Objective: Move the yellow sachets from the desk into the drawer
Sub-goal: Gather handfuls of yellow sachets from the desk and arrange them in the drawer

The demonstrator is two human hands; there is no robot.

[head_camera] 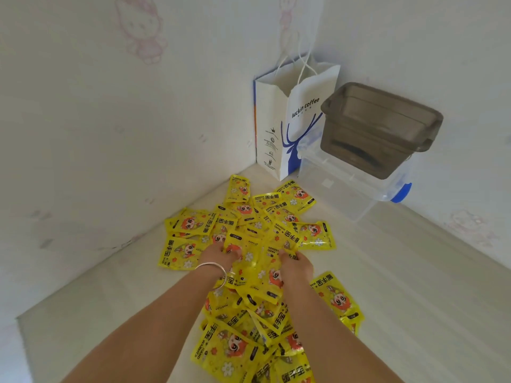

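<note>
The landmark here is the heap of yellow hand-warmer sachets (257,261), which sprawls across the pale desk (401,286) from near the corner down to the bottom edge of the view.

On the heap's left side, the left hand (218,257), with a silver bangle (214,270) at the wrist, has its fingers curled down into the sachets and appears to grasp a bunch of them. A few flat sachets lie loose to its left, at the heap's outer edge. On the heap's right side the right hand (294,262) likewise digs in, fingers bent around a clump. The fingertips of both hands are buried, so how much each really holds is unclear.

Behind the heap, in the corner, stands a white Luckin Coffee paper bag (290,125). Right of the bag and behind the heap's right part, a smoky grey plastic box (381,128) sits on a clear lidded container (354,186) with a blue latch.

No drawer is in view, so the load probably has to travel out of sight. The packets look glossy and slippery; an overfull two-handed scoop is likely to shed some on lifting, and they may slide off the desk's near edge. Sweeping backward could nudge the bag over. The stragglers on the left and the one lying apart at the heap's right are easily overlooked.
</note>
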